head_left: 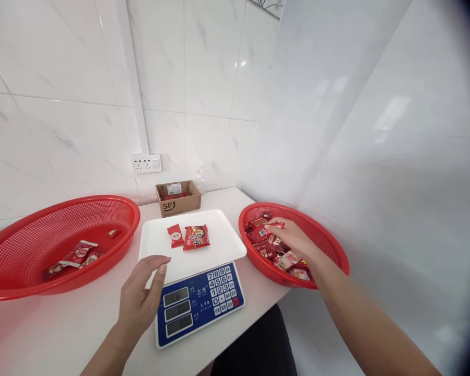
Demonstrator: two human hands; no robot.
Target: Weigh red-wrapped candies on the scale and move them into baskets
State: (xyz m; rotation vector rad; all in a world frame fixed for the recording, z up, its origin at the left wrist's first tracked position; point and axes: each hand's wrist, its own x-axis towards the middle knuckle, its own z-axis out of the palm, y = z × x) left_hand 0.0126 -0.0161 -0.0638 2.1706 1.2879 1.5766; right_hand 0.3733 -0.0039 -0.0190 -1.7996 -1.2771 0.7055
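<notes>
So the right hand (289,235) was down in the right red basket (329,241), fingers pinched around a small red packet (274,225) on top of the pile. Left hand (141,297) was loose and open, holding nothing, fingertips touching the front edge of the scale's white tray (223,245), two red packets (190,236) sitting on it

Probably a small packing room: tiled walls (62,78), weighing scale (198,303), red baskets (43,284).

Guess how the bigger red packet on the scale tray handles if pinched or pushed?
The packet looks like a thin crinkled pouch, so probably light and floppy. It lies flat on the tray, so unlikely to roll. Its glossy film on smooth plastic would likely slide if pushed.
</notes>
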